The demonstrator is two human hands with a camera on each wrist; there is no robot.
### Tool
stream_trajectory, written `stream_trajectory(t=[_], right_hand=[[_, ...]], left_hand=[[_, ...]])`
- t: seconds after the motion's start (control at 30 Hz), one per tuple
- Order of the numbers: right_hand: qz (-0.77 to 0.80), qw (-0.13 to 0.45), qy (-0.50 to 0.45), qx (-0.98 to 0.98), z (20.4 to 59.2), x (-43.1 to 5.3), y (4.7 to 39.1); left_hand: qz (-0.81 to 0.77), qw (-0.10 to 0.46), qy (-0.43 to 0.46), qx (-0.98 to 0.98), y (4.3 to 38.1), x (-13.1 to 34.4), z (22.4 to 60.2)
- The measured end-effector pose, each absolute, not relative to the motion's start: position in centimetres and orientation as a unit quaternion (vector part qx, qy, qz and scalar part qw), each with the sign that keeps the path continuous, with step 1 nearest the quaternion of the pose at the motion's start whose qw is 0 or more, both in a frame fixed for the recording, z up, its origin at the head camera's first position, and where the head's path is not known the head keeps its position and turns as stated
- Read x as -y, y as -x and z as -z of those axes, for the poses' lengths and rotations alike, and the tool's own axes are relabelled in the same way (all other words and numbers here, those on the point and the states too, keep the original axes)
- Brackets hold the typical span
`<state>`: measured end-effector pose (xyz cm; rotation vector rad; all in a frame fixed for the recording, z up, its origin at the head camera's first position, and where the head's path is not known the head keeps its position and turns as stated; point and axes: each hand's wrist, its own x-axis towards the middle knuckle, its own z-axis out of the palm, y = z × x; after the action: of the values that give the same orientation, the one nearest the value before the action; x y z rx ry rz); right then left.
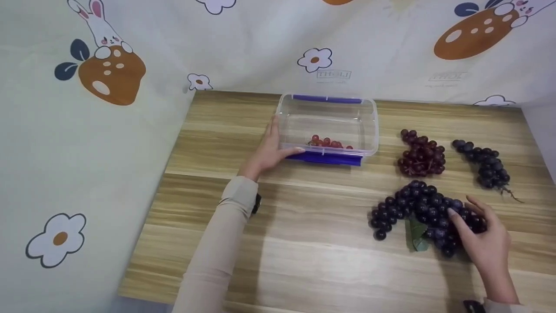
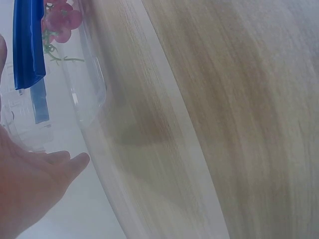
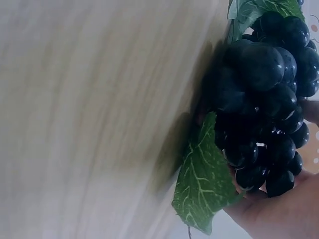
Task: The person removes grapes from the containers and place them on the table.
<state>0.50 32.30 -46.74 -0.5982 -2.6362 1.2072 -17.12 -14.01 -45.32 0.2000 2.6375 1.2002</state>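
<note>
My left hand (image 1: 267, 150) holds a clear plastic container (image 1: 371, 130) at its near left corner, thumb along the front rim and fingers against the left wall. Inside, a small bunch of red grapes (image 1: 326, 142) lies near the front wall. A blue clip (image 2: 27, 45) shows close to this hand in the left wrist view. My right hand (image 1: 488, 237) grips the right end of a large bunch of dark grapes (image 1: 430, 204) low over the table. Green leaves (image 3: 204, 184) hang from the bunch; its grapes hide part of the fingers in the right wrist view.
Beyond the held bunch lie a dark red bunch of grapes (image 1: 421, 156) and a smaller black bunch (image 1: 486, 163) with a bare stem. All are on a wood-grain table (image 1: 312, 261). A printed cloth (image 1: 256, 52) hangs behind the back edge and along the left.
</note>
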Motion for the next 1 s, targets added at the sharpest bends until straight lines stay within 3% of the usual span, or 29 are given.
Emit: stream_trajectory(t=[0.23, 0.43, 0.63, 1.0], right_hand=[[-0.409, 0.113, 0.218, 0.879, 46.6, -32.1, -0.7], [-0.394, 0.104, 0.124, 0.905, 46.1, -32.0, -0.7], [-0.359, 0.133, 0.039, 0.923, 45.1, -31.3, 0.0], [-0.338, 0.137, -0.050, 0.930, 43.1, -29.2, 2.2]], left_hand=[[-0.405, 0.119, -0.074, -0.904, 17.1, 14.0, 45.4], [-0.401, 0.118, -0.073, -0.905, 17.1, 14.1, 45.4], [-0.400, 0.121, -0.069, -0.906, 17.2, 14.1, 45.4], [-0.398, 0.121, -0.066, -0.907, 17.1, 14.1, 45.4]])
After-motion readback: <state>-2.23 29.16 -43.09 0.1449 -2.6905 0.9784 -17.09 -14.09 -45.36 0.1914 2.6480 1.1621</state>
